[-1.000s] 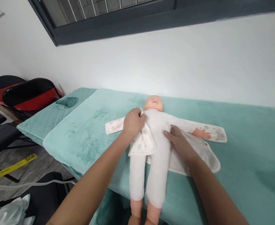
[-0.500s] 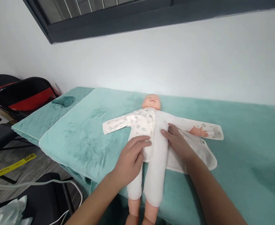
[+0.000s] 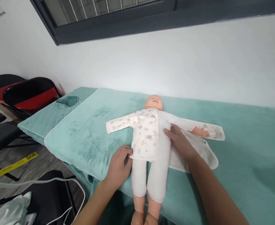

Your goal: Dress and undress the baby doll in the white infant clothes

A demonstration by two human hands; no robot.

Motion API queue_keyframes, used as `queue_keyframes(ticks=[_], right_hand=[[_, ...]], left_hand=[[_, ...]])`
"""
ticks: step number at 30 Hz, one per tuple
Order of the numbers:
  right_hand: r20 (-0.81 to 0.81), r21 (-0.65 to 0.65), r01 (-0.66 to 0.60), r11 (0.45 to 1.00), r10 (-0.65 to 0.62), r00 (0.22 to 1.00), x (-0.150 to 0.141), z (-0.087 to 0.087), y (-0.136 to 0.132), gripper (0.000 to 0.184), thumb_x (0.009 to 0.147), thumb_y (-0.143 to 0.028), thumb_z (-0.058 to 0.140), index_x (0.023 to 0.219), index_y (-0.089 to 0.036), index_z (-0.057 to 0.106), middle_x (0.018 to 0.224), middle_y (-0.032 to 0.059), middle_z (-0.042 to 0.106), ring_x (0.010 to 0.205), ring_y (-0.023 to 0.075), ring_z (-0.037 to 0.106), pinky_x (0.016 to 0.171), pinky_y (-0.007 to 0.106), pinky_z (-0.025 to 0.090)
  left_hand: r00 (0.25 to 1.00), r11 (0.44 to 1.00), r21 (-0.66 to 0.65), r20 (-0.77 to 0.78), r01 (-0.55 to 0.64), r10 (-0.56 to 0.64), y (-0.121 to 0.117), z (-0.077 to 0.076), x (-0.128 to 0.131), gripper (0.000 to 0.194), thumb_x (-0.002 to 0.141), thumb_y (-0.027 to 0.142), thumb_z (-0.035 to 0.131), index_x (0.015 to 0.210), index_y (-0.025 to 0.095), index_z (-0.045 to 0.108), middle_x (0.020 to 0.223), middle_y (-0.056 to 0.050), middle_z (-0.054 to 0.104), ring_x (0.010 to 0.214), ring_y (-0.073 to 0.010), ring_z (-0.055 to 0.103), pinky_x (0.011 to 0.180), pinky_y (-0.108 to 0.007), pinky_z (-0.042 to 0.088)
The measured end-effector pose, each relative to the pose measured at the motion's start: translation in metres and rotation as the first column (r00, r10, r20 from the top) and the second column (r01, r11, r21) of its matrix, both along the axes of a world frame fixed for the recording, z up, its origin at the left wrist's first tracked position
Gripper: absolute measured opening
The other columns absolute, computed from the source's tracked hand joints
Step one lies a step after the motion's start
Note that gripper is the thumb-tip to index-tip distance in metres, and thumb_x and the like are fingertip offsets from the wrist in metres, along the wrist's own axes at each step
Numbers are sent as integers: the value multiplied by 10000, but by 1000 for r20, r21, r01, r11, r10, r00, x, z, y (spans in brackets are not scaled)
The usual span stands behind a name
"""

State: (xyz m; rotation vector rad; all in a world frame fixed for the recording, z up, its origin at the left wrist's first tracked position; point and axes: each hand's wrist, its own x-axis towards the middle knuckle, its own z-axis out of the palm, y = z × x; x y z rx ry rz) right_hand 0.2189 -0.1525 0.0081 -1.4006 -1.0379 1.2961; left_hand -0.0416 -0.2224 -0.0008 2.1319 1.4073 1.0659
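A baby doll [image 3: 154, 102] lies on its back, its bare feet toward me. A white printed baby shirt [image 3: 146, 134] covers one side of its chest, with that sleeve spread to the left. The shirt's other half lies opened out on the right, a doll hand showing on the sleeve there. My left hand [image 3: 120, 165] pinches the shirt's lower left corner. My right hand [image 3: 181, 142] holds the doll's right-hand side at the waist, thumb on its white cloth body [image 3: 164, 147]; its other fingertips are partly hidden.
A green plush cover [image 3: 88, 134] spreads under the doll, with a quilted part holding a hole on the left. Behind it are a white wall [image 3: 163, 65] and a dark window frame [image 3: 116, 25]. Black chairs [image 3: 31, 93] and a pale cable [image 3: 64, 179] are at left.
My left hand has moved from over the doll's belly left and down to the shirt's lower corner. The shirt front now lies flatter. My right hand stays at the doll's side.
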Motion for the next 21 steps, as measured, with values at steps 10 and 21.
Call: queue_keyframes(ticks=[10, 21], right_hand=[[-6, 40, -19, 999, 20, 1000, 1, 0, 0, 620, 789, -560, 690, 1295, -275, 474, 1353, 46, 562, 1281, 246, 513, 1054, 365, 470], [-44, 39, -37, 999, 39, 998, -1, 5, -3, 588, 802, -544, 688, 1279, -271, 478, 1362, 47, 556, 1263, 247, 529, 1045, 382, 482]], left_hand=[[984, 988, 16, -88, -155, 156, 29, -2, -44, 312, 857, 163, 458, 1145, 232, 558, 1192, -89, 576, 1160, -242, 559, 998, -434, 479], [675, 903, 139, -620, -407, 400, 117, 4, -74, 492, 909, 183, 421, 1398, 200, 476, 1123, -124, 620, 1084, -310, 557, 884, -418, 461]])
